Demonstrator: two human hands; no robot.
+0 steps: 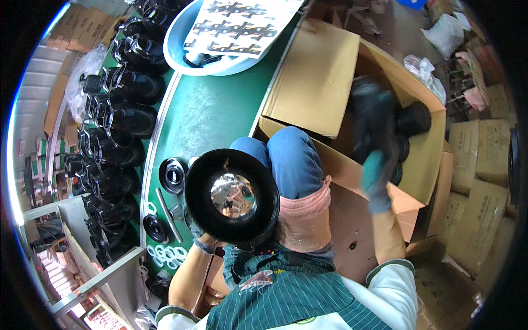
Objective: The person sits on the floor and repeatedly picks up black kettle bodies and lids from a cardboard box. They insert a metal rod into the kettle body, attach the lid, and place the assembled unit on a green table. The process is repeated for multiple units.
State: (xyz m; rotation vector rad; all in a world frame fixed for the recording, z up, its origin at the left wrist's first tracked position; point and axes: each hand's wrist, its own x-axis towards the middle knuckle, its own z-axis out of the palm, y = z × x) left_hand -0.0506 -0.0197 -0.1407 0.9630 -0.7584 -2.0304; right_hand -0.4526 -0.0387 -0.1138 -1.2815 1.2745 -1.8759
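A round black vessel [198,184] with a wide rim and a mirror-bright metal inside sits over my lap, its opening facing up. Gripping its lower left side is my gloved left hand [194,226], mostly hidden beneath the vessel. My right hand [375,173], in a grey and teal glove, reaches into an open cardboard box [432,159] at the right. Motion smears its fingers, and a blurred black shape [374,115] extends beyond them; whether they hold it is unclear. Several black cylindrical parts [413,119] lie inside the box.
A green worktable [192,118] on the left carries a black disc-shaped part [173,175], a metal rod [169,215] and several white rings [166,254]. Rows of glossy black jugs [129,118] stand farther left. A light-blue basin [175,52] holds a printed sheet [236,25]. Stacked cartons [481,192] are far right.
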